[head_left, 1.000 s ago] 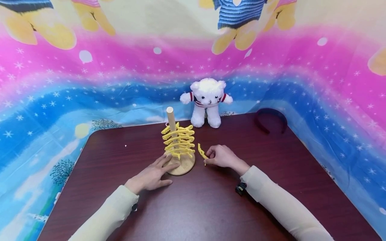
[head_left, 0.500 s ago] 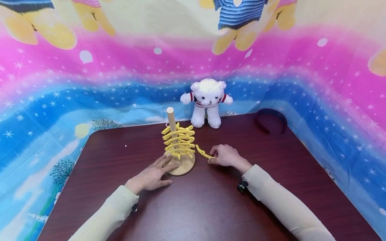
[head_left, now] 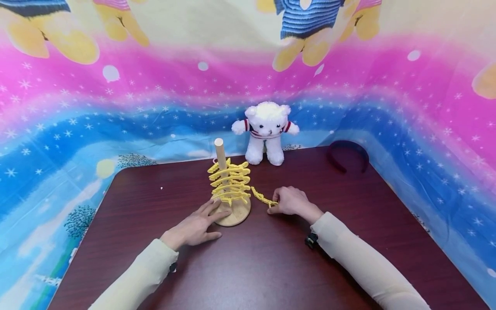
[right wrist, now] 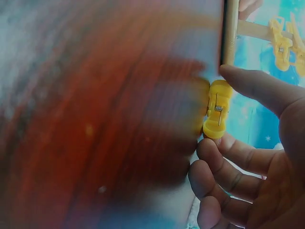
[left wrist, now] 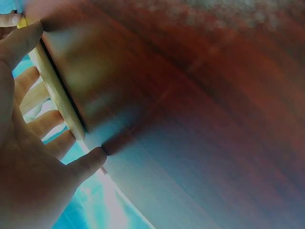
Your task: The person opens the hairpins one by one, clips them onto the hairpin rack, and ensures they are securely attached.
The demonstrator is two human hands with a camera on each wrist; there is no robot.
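A wooden stand (head_left: 239, 214) with a round base and upright rod is on the dark table. Several yellow alligator hair clips (head_left: 230, 178) are stacked around the rod. My left hand (head_left: 193, 225) rests at the near left of the base, its fingers spread and touching it; the left wrist view shows the thumb tip on the tabletop. Right of the base, my right hand (head_left: 293, 200) pinches the near end of one loose yellow alligator hair clip (head_left: 262, 198) lying on the table. In the right wrist view, this clip (right wrist: 218, 109) sits between thumb and fingers, its spring showing.
A white teddy bear (head_left: 267, 129) in a striped top stands behind the stand at the table's back edge. A dark red headband (head_left: 348, 156) lies at the back right. Printed cloth (head_left: 174, 103) hangs around the table (head_left: 248, 275).
My right hand has shifted slightly right and turned the loose hair clip, so its far end points more to the left, toward the stand. My left hand has stayed on the base.
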